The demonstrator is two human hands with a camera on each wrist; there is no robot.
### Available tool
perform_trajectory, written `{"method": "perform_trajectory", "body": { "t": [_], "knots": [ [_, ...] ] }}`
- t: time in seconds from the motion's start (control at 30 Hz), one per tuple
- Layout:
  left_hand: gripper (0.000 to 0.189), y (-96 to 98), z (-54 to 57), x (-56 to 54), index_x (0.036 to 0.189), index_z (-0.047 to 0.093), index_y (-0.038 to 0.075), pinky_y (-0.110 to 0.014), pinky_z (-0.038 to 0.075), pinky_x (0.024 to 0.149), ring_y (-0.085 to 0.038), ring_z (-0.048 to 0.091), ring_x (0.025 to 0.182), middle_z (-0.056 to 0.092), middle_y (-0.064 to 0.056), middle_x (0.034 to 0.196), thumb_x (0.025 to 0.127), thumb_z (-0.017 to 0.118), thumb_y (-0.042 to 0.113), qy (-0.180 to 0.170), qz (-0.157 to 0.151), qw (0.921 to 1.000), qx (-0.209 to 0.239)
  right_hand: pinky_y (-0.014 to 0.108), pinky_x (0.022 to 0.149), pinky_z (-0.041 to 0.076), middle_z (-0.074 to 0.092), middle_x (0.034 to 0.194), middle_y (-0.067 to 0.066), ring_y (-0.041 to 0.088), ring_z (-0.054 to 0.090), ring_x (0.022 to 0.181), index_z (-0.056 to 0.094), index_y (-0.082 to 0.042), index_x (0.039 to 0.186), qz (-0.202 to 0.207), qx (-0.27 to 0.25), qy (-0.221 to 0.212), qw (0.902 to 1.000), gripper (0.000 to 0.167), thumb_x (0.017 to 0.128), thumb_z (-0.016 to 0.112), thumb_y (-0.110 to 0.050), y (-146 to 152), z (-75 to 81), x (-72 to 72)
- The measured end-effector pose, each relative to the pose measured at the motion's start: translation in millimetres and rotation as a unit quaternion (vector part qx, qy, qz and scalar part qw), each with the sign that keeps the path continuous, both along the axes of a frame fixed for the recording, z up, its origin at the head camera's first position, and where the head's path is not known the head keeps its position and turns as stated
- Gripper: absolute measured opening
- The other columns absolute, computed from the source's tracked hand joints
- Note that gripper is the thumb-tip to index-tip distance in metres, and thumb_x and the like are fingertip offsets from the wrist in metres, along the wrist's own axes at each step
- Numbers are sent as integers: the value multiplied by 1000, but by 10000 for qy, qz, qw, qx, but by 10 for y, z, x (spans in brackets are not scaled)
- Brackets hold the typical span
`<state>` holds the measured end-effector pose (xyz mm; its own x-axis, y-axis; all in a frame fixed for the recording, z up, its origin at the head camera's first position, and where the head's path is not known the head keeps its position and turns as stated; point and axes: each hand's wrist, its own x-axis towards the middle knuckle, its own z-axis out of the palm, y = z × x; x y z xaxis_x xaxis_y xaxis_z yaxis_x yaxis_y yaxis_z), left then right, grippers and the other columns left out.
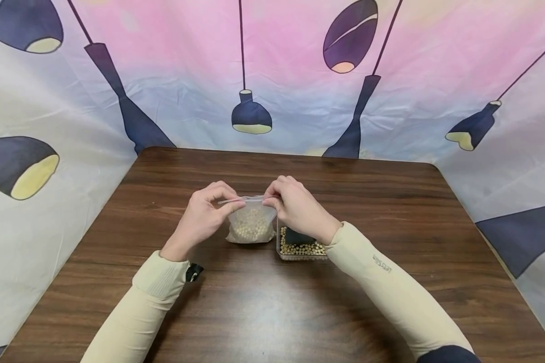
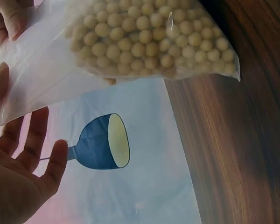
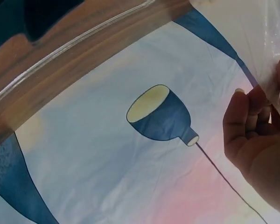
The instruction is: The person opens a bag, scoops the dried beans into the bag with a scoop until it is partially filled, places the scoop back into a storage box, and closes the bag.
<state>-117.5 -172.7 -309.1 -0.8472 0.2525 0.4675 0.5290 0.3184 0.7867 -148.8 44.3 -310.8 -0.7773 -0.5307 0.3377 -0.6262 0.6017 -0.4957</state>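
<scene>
A clear zip bag (image 1: pixel 252 224) partly filled with small round cream-coloured balls hangs upright between both hands, its bottom at or just above the table. My left hand (image 1: pixel 204 214) pinches the left end of the bag's top edge between thumb and fingers. At the right end of that edge, my right hand (image 1: pixel 297 206) pinches the plastic. In the left wrist view the balls (image 2: pixel 140 37) show through the bag, and the left fingers (image 2: pixel 35 140) lie at its mouth. The right wrist view shows the right hand (image 3: pixel 261 144) at the bag's corner (image 3: pixel 252 32).
A clear plastic box (image 1: pixel 304 257) of similar balls stands right of the bag, partly hidden under the right hand and forearm. Something dark (image 1: pixel 297 237) lies in it. Beneath is a dark wood table (image 1: pixel 263 307), with a lamp-printed cloth (image 1: pixel 200 101) behind.
</scene>
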Motion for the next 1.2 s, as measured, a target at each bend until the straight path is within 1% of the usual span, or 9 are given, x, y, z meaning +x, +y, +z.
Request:
{"method": "perform_trajectory", "body": {
  "t": [0.17,0.3,0.4,0.53,0.67,0.8,0.9,1.03,1.2],
  "knots": [
    [11,29,0,-13,72,68,-1,-18,46,67,-19,58,76,64,-12,75,78,76,-7,405,87,9991,-133,29,71,43,55,79,-5,12,50,75,64,-12,80,-165,-84,351,9992,12,89,71,-9,-54,-60,-20],
    [13,26,19,-13,72,67,-1,-19,46,69,-22,58,76,63,-12,75,78,76,-8,544,-32,9981,-302,29,70,44,55,79,-5,12,50,76,66,-13,82,-165,37,314,9994,9,89,71,-10,-47,-30,-3],
    [10,-6,-2,-42,77,68,-1,-20,49,73,-22,59,80,63,-11,80,79,75,-7,423,-174,9980,-426,29,75,41,55,86,-6,12,48,82,69,-13,91,-11,225,150,9996,8,89,72,-21,-34,12,5],
    [9,-72,-144,-150,83,70,2,-23,53,78,-20,59,87,62,-8,86,81,76,-2,299,-297,9980,-460,31,80,39,54,93,-7,13,47,89,69,-14,98,237,292,1,9993,18,91,70,-30,-92,26,-3],
    [10,-111,-247,-244,79,70,9,-21,51,78,-15,55,85,63,-1,83,80,79,4,547,-276,9967,-532,26,72,42,53,82,-7,11,48,79,69,-15,85,273,-10,126,9995,6,89,72,-17,-181,-5,-27],
    [18,-122,-260,-289,70,67,15,-26,42,73,-11,53,77,61,7,75,77,82,7,1066,-208,9921,-621,23,61,43,51,72,-6,8,48,68,67,-14,73,209,-419,260,9986,16,83,74,-4,-244,-8,-46],
    [21,-116,-248,-299,68,65,16,-31,36,72,-10,53,75,60,10,73,78,81,7,1300,-196,9888,-708,24,58,43,51,70,-4,9,49,65,67,-12,71,214,-531,115,9983,17,83,73,-1,-267,12,-52],
    [17,-116,-244,-296,73,67,15,-35,35,76,-12,53,79,61,10,77,79,80,6,1344,-223,9868,-880,26,68,42,53,78,-6,11,47,74,66,-14,80,182,-25,-108,9998,11,87,71,-8,-259,47,-31],
    [10,-98,-244,-305,84,71,18,-37,33,79,-12,53,86,63,10,83,82,79,12,1439,-306,9812,-1246,30,79,40,58,90,-5,13,48,85,66,-12,94,142,633,178,9977,6,91,69,-16,-243,84,-7]
  ]
}}
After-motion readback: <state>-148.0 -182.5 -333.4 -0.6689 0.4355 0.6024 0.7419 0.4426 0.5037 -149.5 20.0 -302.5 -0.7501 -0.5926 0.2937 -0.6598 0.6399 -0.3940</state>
